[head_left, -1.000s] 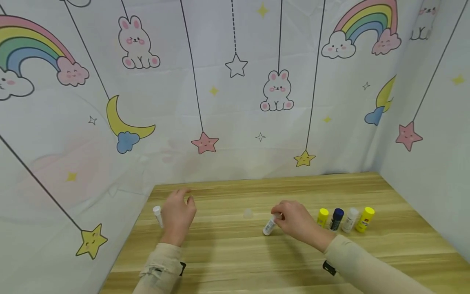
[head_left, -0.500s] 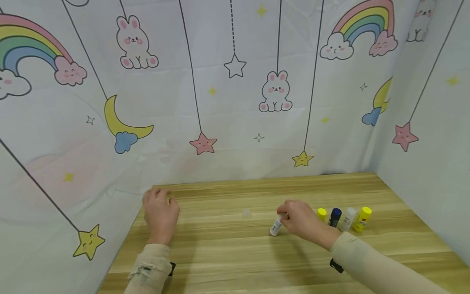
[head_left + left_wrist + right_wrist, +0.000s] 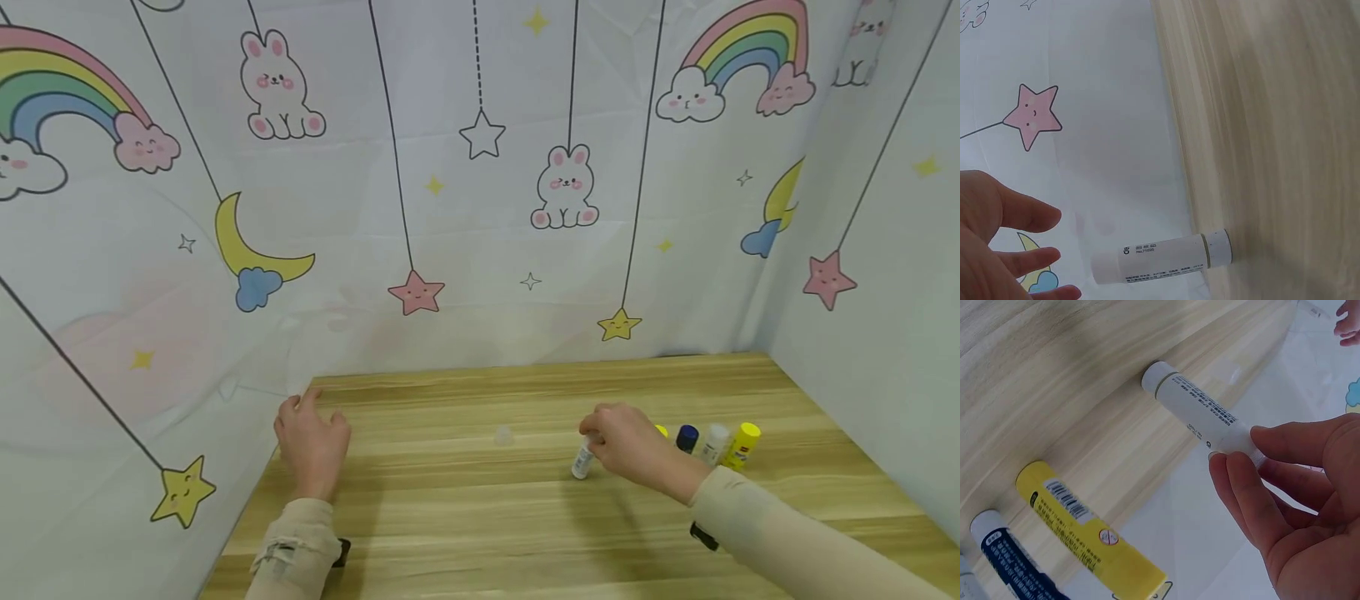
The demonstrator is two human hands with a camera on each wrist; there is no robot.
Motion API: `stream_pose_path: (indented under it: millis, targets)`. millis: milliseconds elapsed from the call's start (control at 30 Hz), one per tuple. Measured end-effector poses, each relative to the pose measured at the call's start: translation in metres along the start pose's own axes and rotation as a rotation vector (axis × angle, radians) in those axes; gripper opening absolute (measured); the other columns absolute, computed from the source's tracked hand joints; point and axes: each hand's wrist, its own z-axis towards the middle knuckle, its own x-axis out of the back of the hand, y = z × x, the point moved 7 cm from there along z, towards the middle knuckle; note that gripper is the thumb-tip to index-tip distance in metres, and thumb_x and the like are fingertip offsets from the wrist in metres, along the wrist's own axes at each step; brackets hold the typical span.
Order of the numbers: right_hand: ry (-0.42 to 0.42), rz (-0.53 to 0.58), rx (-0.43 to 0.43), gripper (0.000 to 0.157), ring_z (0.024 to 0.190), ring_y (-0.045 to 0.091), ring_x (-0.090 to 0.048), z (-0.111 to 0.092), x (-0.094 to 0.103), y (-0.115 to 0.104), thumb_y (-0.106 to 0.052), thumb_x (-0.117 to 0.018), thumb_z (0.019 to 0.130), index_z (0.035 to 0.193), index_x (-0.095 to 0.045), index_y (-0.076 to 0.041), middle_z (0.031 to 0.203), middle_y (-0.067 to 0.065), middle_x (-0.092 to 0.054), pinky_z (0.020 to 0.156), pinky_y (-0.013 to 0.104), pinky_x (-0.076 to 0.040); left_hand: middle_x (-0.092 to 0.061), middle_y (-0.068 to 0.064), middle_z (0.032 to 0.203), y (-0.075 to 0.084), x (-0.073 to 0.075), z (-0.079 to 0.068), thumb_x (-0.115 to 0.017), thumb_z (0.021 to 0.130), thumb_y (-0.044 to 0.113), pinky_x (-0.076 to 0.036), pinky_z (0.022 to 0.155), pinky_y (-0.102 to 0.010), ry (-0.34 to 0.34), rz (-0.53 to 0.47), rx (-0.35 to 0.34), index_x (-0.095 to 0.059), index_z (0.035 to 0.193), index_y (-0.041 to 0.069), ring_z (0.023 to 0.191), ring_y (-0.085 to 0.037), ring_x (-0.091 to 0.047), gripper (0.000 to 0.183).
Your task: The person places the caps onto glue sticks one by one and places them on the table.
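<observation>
My right hand (image 3: 633,446) pinches the top of a white glue stick (image 3: 582,462) between thumb and fingertips. In the right wrist view this glue stick (image 3: 1200,412) stands with its base on the wood, to one side of a yellow glue stick (image 3: 1085,528). My left hand (image 3: 311,446) is over the table's left side, fingers spread and holding nothing. The left wrist view shows another white glue stick (image 3: 1166,256) upright just beyond the left fingertips (image 3: 1054,294), with a gap between; the hand hides it in the head view.
Right of my right hand, a navy glue stick (image 3: 687,438), a white one (image 3: 716,443) and a yellow one (image 3: 742,446) stand in a row. A small translucent patch (image 3: 503,435) lies mid-table (image 3: 465,517). Printed cloth walls (image 3: 480,225) border the back and sides.
My right hand has slid the pinched white glue stick rightward, closer to the row. The left hand has moved left, its fingers spreading, and now covers the left glue stick in the head view.
</observation>
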Motion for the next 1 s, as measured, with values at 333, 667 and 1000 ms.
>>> stream_pose_path:
  millis: [333,667,1000]
  targets:
    - [-0.022,-0.052,0.005,0.016,0.087,0.025,-0.069,-0.008,0.007,0.013,0.001,-0.074,0.086,0.101,-0.076,-0.003,0.094,0.008,-0.069,0.069,0.034,-0.058,-0.047,-0.030,0.135,-0.013,-0.001,0.000,-0.060,0.089,0.009,-0.042,0.088,-0.067,-0.036,0.002,0.050,-0.051,0.143,0.004,0.112,-0.053,-0.050,0.055]
    - [-0.040,-0.077,-0.006,0.017,0.090,0.027,-0.069,-0.011,0.016,0.028,0.001,-0.074,0.085,0.102,-0.076,-0.002,0.096,0.009,-0.071,0.072,0.038,-0.059,-0.055,-0.028,0.132,-0.021,-0.001,0.003,-0.056,0.089,0.007,-0.045,0.081,-0.060,-0.095,-0.019,0.117,-0.046,0.148,0.004,0.108,-0.049,-0.055,0.061]
    - [-0.034,-0.130,0.016,0.016,0.085,0.026,-0.069,-0.015,0.016,0.035,0.005,-0.073,0.082,0.096,-0.077,-0.001,0.092,0.009,-0.070,0.068,0.036,-0.058,-0.064,-0.024,0.121,-0.024,0.002,0.000,-0.051,0.084,-0.001,-0.046,0.076,-0.055,-0.083,-0.012,0.130,-0.052,0.143,0.003,0.099,-0.045,-0.061,0.058]
